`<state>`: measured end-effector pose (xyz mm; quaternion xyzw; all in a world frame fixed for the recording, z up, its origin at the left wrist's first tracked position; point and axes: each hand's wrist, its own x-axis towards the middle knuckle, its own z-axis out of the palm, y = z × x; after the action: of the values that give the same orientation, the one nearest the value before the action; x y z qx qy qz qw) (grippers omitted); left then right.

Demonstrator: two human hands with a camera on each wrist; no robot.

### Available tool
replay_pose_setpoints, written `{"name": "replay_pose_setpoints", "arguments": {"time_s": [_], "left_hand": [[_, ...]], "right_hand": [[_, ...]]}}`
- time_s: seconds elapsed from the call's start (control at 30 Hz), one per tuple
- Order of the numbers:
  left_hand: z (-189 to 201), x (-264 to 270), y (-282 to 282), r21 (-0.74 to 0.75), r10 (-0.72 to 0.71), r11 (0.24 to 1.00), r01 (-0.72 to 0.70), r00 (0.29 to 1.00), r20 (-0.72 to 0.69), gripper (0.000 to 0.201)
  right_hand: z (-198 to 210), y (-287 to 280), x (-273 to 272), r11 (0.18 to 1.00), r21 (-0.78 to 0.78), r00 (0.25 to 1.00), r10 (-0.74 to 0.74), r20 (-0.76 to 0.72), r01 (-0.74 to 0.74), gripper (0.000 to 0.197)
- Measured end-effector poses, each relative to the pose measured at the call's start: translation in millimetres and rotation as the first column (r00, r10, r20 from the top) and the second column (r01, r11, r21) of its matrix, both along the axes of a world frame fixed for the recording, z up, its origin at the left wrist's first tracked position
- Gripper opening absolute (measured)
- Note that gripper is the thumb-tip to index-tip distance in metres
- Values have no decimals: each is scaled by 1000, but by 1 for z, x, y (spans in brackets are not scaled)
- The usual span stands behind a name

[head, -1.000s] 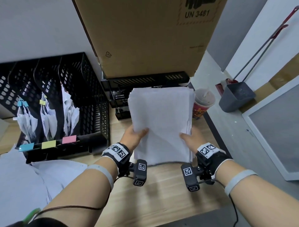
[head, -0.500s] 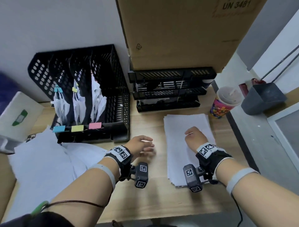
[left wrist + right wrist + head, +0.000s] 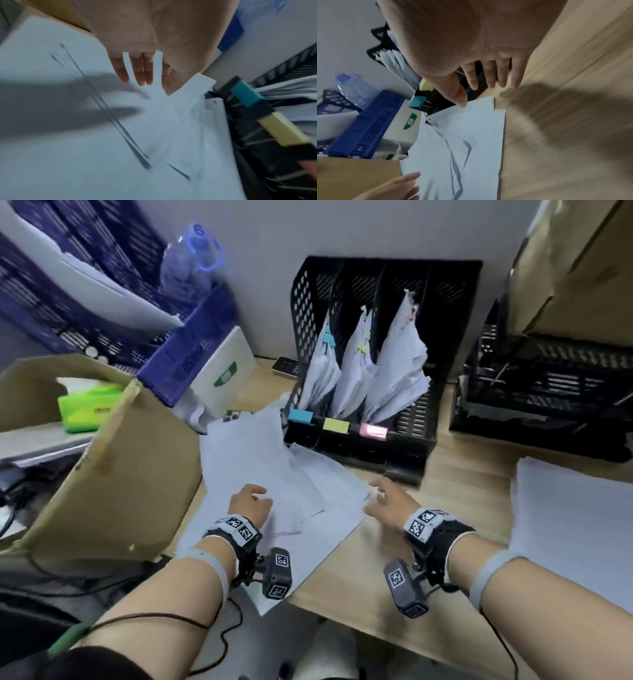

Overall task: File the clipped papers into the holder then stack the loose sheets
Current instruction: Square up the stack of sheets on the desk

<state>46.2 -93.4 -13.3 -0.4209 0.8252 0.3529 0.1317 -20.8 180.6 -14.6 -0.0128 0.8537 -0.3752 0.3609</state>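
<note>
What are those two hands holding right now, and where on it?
Nothing. The left hand hovers open over the loose sheets, and the right hand reaches open-fingered toward their edge.
</note>
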Motion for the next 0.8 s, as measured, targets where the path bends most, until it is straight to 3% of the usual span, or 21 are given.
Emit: {"name": "replay_pose_setpoints", "arguments": {"time_s": [0.1,0.27,0.4,0.47,0.57,0.63,0.7,0.8], "left_hand": [[-11,18,-46,-97,5,995,10,988,155,56],[-26,32,-92,-48,-29,998,40,978,208,74],[-28,29,-101,-161,-32,985,60,985,169,49],[-28,27,-103,-205,-59,974,95,983,174,35],[-25,27,-105,-169,-116,974,152,972,204,25],[-23,28,-106,-124,-127,980,154,971,205,25],[-22,28,-107,-54,-102,992,113,980,171,35],[-16,27,-109,88,42,995,-49,996,83,58]], "right_hand": [[-9,-29,-4,987,158,999,-34,-25,37,66],[-22,-58,10,920,352,977,-206,55,174,52],[-30,-84,24,946,222,971,-238,-16,235,17],[-30,-101,25,965,127,974,-228,-16,228,24],[-25,-127,22,983,67,985,-172,-8,172,49],[-21,-143,19,987,37,987,-160,24,159,46],[-21,-154,17,994,57,995,-89,-40,91,38],[-17,-163,21,998,51,995,-28,-92,32,27]]}}
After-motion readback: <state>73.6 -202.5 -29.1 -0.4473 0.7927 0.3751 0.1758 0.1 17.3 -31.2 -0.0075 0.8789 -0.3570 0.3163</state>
